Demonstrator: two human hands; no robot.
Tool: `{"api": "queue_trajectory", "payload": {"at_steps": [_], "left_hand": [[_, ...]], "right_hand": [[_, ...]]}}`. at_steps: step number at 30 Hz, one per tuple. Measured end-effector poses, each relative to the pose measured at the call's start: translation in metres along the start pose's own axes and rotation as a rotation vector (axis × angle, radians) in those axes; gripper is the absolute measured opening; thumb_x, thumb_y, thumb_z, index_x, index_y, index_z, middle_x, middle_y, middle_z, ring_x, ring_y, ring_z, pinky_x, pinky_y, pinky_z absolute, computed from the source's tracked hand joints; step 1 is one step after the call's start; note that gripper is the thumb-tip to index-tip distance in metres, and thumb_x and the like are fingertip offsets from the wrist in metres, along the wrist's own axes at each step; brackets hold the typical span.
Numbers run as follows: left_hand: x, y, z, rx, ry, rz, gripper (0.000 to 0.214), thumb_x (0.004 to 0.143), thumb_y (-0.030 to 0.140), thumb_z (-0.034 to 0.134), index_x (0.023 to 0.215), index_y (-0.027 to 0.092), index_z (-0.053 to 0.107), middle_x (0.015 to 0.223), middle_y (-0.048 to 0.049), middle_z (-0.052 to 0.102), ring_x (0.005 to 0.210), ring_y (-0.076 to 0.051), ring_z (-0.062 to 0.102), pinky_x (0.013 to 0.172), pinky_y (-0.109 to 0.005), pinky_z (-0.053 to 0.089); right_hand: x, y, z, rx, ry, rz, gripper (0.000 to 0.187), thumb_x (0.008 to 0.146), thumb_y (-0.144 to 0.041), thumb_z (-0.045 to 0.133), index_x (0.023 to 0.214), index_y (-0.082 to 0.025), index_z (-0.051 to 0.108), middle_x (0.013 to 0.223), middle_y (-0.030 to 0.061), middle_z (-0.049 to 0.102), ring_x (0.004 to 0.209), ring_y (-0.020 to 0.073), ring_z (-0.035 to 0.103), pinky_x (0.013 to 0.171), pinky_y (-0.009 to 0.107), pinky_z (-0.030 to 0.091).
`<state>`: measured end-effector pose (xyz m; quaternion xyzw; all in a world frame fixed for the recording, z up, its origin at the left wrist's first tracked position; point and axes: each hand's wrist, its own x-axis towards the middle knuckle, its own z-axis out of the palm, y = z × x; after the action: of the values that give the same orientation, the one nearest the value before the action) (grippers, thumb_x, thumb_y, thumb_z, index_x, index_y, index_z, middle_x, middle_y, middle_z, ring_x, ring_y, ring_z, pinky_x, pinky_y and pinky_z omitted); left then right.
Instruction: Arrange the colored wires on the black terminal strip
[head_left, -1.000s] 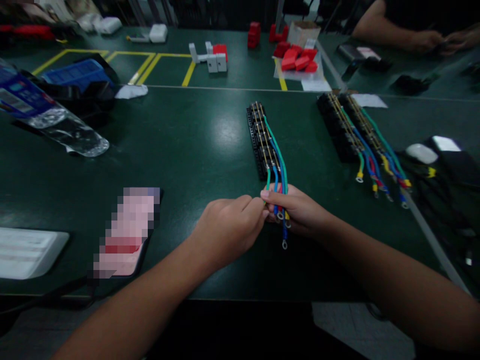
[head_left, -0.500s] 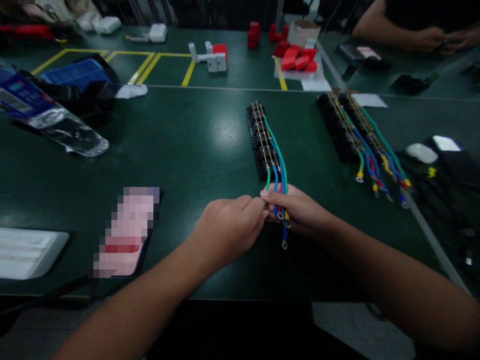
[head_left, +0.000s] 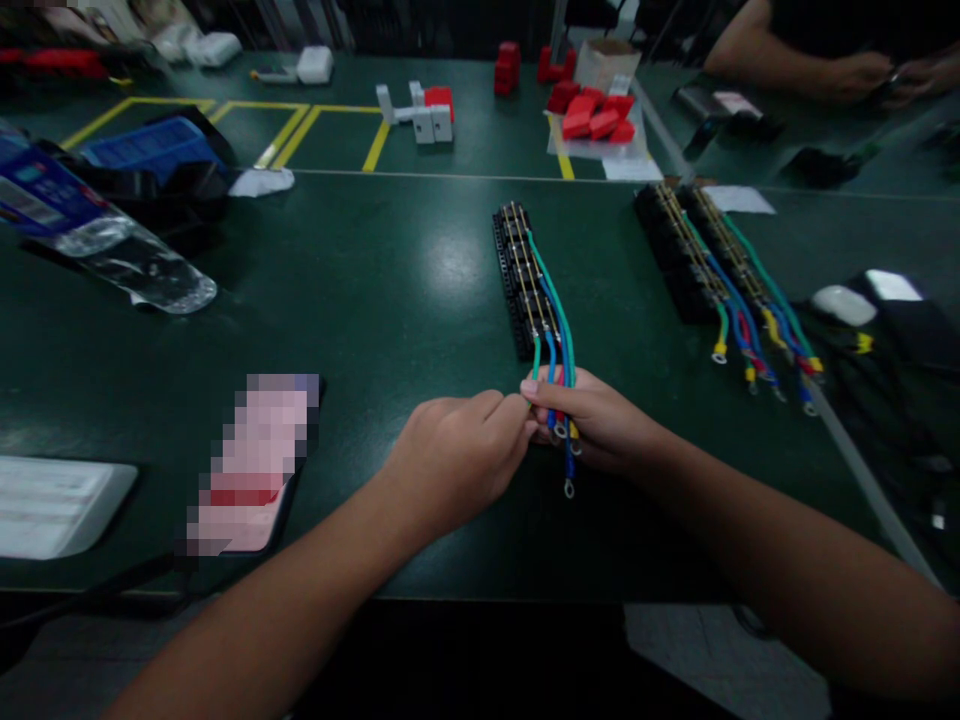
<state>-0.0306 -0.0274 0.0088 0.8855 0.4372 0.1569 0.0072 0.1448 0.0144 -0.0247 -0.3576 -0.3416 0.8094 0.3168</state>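
While pinching the short green wire in the curled left hand, with its tip hidden from view, clasps the other wires in the right hand, close against the left one, leaving ring lugs poking out below. Seen just beyond both hands, at the wires' far end: the black block, lying lengthwise on the green table, between the phone at near left and two similar blocks farther right, well apart from each.

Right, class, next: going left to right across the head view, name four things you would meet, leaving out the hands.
White box → phone → black wired strip → pair of black wired strips.
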Motion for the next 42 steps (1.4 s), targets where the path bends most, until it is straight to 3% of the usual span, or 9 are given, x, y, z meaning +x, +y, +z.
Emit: {"api": "queue_trajectory", "payload": {"at_steps": [19,42], "left_hand": [[-0.0006,0.0005,0.0001,-0.002,-0.061,-0.027,0.027,0.097,0.033,0.034,0.085,0.019,0.054,0.074,-0.0013,0.061,0.058,-0.018,0.057,0.052,-0.030,0.038],[-0.0004,0.0001,0.0004,-0.002,-0.049,-0.020,0.026,0.097,0.033,0.034,0.086,0.019,0.054,0.072,-0.0015,0.061,0.057,-0.017,0.056,0.051,-0.030,0.036]], "right_hand": [[-0.0010,-0.0035,0.0038,-0.001,0.015,0.004,0.026,0.079,-0.027,0.072,0.063,-0.014,0.057,0.055,-0.0029,0.052,0.050,0.0068,0.050,0.049,0.018,0.041],[-0.0008,-0.0037,0.0041,0.001,0.014,0.008,0.026,0.079,-0.027,0.072,0.064,-0.014,0.056,0.056,-0.0031,0.052,0.050,0.0065,0.050,0.051,0.018,0.041]]}}
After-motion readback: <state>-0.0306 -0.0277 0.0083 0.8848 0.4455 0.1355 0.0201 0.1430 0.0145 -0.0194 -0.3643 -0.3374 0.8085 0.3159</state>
